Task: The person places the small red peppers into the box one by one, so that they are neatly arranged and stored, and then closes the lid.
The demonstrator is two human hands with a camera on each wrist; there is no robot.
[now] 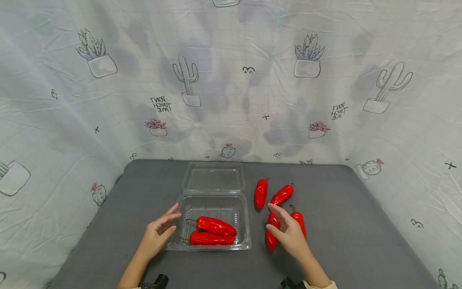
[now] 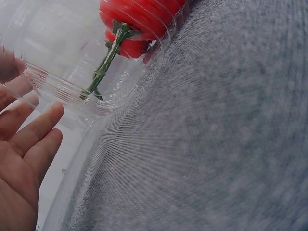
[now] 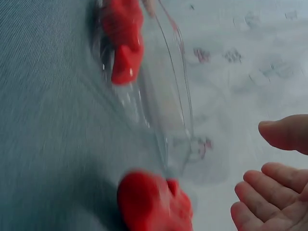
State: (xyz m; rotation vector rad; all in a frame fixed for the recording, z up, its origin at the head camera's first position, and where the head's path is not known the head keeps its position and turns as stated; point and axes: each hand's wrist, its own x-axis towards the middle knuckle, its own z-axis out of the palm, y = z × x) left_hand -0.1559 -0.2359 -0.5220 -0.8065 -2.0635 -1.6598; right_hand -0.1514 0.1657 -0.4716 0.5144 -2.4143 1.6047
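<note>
On my feed, L hand point(image 1: 156, 235) has relaxed fingers, nothing held, just beside the clear box point(image 1: 216, 208) w/ 2 peppers point(image 1: 216, 226) inside; R hand point(image 1: 293, 236), also loose & empty, is by 4 loose peppers point(image 1: 261, 194) on the counter point(image 1: 361, 241). Risk IMO: a low R-hand swipe could roll one; an L-hand bump could shift the box.

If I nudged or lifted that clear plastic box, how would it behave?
The clear box is probably light, holding just two red peppers. Its thin, see-through walls may flex if squeezed. The lid, folded open behind it, might swing if the box were lifted.
</note>
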